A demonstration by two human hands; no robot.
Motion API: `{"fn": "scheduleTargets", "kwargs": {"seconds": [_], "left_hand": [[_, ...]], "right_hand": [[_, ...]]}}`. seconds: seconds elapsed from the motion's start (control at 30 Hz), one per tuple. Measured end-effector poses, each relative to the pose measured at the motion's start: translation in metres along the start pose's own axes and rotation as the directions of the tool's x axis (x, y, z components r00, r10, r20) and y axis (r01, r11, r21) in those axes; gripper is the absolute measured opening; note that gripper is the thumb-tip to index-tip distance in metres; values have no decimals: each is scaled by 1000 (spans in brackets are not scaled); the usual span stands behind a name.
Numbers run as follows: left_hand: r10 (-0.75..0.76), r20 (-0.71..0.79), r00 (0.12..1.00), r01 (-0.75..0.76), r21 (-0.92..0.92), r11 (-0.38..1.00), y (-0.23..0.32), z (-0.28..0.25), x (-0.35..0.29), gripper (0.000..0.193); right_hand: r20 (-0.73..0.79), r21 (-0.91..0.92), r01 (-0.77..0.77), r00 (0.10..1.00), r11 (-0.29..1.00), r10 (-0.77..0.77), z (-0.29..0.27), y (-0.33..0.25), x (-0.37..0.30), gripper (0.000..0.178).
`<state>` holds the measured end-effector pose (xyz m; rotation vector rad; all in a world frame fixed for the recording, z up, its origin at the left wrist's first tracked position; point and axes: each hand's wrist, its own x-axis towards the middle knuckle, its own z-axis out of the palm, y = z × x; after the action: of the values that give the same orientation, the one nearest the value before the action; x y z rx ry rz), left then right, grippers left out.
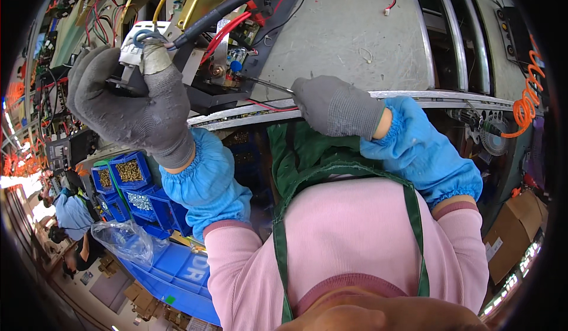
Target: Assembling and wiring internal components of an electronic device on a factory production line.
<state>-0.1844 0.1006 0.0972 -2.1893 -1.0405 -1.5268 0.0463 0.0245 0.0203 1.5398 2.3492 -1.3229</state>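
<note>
My left hand (133, 103), in a grey knit glove with a pale, worn thumb tip, curls round a white plastic block (131, 52). The thumb presses near the stripped end of a thick black cable (222, 11), whose blue and grey wires bunch at the block. In its own grey glove, my right hand (340, 106) is closed round a tool with a thin dark metal shaft (269, 84); the fist hides its handle. The shaft points left into an open electronic assembly, its tip close to a round blue component (236, 66). Red wires (225, 35) run beside it.
A metal-edged grey bench (349, 41) carries the assembly and a loose red-black lead. Blue bins (131, 171) with brass and silver fasteners sit lower left, near a clear plastic bag (127, 242). An orange coiled hose (525, 109) hangs right, above a cardboard box (515, 236).
</note>
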Motion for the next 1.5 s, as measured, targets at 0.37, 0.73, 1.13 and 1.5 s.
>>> {"fn": "scheduleTargets", "kwargs": {"seconds": [0.37,0.73,1.13,1.5], "left_hand": [[-37,-17,999,36,-77,996,-1,-2,-6,38],[303,474,826,6,-546,837,90,27,-50,56],[247,745,620,313,-524,793,23,42,-126,97],[122,587,800,217,-474,854,54,-24,-85,67]], "right_hand": [[-21,-48,-26,999,998,25,6,-1,0,20],[-156,-131,418,887,899,-435,33,-12,2,46],[102,-201,565,824,800,-557,33,-8,24,14],[185,18,175,967,984,-175,23,-33,27,31]]}}
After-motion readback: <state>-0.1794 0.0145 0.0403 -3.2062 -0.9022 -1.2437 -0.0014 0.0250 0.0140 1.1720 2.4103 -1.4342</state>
